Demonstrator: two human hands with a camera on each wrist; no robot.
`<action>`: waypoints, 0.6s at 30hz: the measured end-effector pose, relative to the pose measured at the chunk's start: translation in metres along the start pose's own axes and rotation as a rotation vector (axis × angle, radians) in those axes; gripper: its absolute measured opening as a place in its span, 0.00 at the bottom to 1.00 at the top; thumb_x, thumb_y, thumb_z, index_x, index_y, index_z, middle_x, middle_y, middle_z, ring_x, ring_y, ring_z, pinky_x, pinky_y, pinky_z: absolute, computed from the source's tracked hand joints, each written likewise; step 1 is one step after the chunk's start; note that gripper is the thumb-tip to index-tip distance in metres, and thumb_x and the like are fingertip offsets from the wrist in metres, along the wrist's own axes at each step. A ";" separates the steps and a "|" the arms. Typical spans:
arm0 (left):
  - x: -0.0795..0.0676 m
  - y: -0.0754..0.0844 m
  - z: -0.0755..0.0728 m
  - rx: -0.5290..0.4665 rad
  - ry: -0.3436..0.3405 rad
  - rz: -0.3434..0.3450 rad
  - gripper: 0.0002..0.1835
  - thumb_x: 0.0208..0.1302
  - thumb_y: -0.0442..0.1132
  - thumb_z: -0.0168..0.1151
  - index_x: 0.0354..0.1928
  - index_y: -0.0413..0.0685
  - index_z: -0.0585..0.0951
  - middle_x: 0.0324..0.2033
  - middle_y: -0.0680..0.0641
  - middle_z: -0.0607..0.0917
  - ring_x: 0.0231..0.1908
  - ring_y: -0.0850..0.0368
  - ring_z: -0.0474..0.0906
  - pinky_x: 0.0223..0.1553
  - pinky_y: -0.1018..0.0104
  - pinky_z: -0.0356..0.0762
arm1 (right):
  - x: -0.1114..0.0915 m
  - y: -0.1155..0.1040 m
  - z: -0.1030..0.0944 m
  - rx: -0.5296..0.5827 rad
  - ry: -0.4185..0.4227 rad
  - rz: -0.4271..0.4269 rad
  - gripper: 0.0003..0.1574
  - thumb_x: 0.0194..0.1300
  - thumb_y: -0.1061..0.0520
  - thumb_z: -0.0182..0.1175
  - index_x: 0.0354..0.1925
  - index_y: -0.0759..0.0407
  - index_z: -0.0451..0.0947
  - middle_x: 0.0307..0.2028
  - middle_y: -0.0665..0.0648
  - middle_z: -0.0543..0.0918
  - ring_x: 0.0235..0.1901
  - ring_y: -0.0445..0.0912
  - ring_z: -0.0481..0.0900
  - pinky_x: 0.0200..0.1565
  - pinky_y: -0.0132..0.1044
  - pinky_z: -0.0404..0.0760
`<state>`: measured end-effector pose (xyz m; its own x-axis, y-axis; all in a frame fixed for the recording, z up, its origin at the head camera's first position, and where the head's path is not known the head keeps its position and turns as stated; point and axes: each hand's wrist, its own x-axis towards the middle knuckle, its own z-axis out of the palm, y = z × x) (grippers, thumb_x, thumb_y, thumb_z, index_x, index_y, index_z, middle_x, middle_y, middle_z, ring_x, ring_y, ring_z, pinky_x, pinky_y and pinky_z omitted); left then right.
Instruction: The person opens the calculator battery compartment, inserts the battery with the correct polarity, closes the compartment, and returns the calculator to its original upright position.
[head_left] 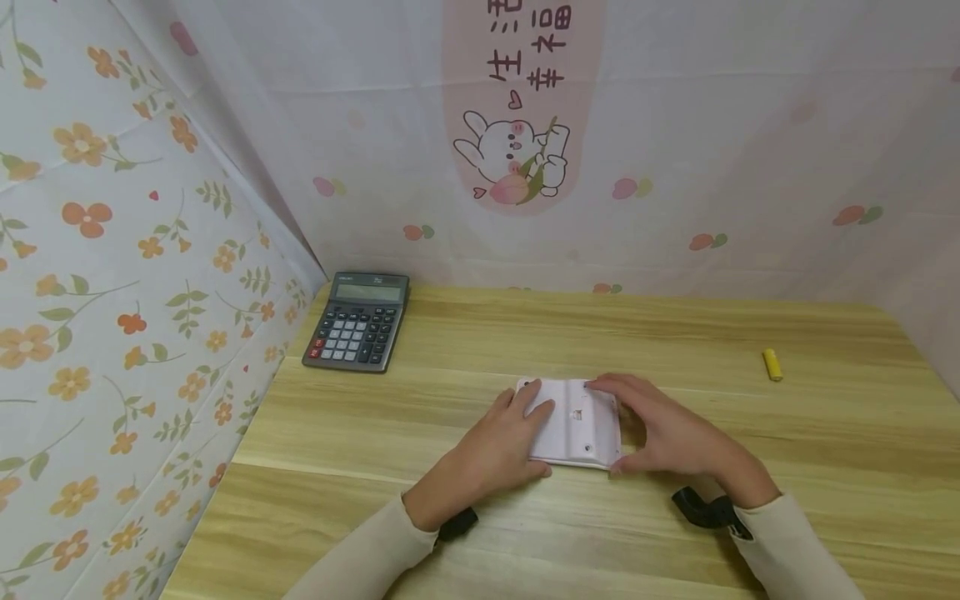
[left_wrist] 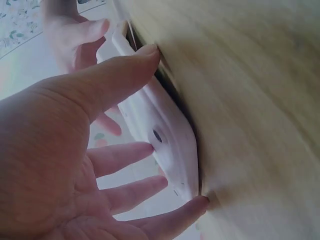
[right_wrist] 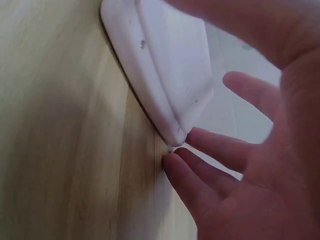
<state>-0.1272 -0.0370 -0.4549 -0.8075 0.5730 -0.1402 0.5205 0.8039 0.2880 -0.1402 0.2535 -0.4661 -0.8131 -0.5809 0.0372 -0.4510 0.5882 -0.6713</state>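
Observation:
A white calculator [head_left: 551, 429] lies face down on the table, its back with a raised section and small screws turned up. My left hand [head_left: 506, 442] holds it on the left side, fingers spread over the back and thumb at the near edge. On the other side my right hand [head_left: 663, 429] spans its right end, thumb at the near corner and fingertips at the far edge. In the left wrist view the calculator [left_wrist: 172, 145] shows its edge close to the wood. The right wrist view has fingertips [right_wrist: 177, 160] right at its corner.
A dark grey calculator [head_left: 356, 322] lies face up at the back left of the wooden table [head_left: 675, 333]. Toward the back right is a yellow battery [head_left: 772, 365]. Patterned cloth [head_left: 675, 150] hangs behind the table and along its left side.

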 end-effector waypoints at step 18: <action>-0.001 0.006 0.003 0.077 0.067 0.043 0.45 0.66 0.54 0.82 0.78 0.39 0.74 0.79 0.37 0.69 0.73 0.33 0.72 0.75 0.50 0.72 | 0.002 -0.001 0.007 -0.094 -0.027 0.040 0.78 0.47 0.51 0.91 0.86 0.59 0.57 0.81 0.66 0.64 0.76 0.64 0.67 0.70 0.65 0.74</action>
<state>-0.1228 -0.0326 -0.4556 -0.7994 0.5973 -0.0644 0.5726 0.7901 0.2188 -0.1385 0.2477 -0.4709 -0.8215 -0.5701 -0.0086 -0.4522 0.6607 -0.5992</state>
